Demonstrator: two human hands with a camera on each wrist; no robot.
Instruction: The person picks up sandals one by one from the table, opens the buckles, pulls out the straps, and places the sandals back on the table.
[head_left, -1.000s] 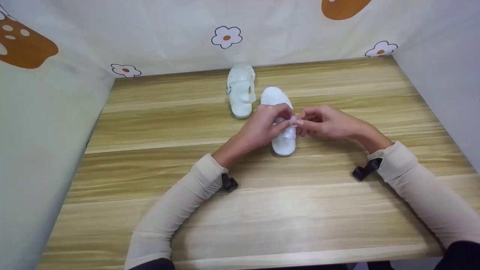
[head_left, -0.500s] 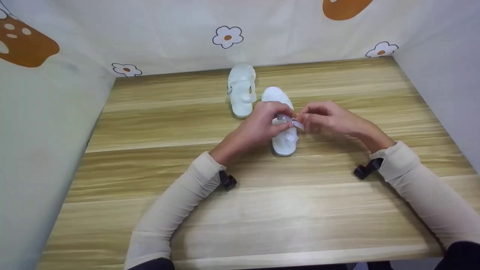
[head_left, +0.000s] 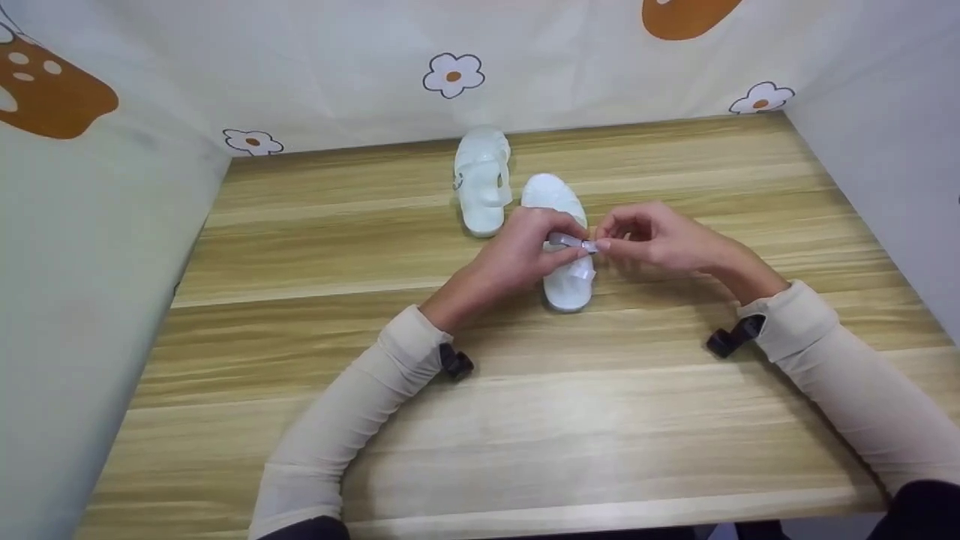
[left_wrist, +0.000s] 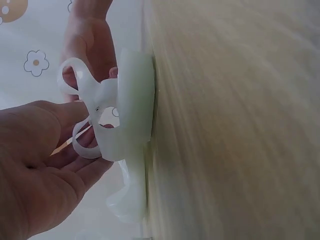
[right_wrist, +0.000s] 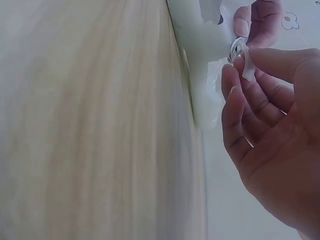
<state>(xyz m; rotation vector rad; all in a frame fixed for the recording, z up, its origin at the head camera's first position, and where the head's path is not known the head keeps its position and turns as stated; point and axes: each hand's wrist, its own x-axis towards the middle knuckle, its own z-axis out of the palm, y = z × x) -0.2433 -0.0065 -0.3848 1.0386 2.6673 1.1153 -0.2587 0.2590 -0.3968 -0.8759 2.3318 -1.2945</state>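
A pale, translucent jelly sandal [head_left: 568,294] lies flat on the wooden table, toe toward the back wall. My left hand [head_left: 523,244] reaches over it from the left and pinches its ankle strap [head_left: 562,239] close to the buckle. In the right wrist view the metal buckle [right_wrist: 237,49] shows, with the strap end [right_wrist: 248,69] sticking out. My right hand [head_left: 666,238] pinches that end between thumb and index finger, on the sandal's right side. How far the strap runs through the buckle is hidden by fingers.
The matching sandal [head_left: 481,216] lies farther back and to the left, near the wall. A pale flowered cloth [head_left: 360,90] hangs behind the wooden table [head_left: 315,345], with plain pale walls on both sides.
Both hands were close together at the buckle. The right fingers then came off a little while the strap end poked out rightward; now they pinch that end. The sandals have not moved.
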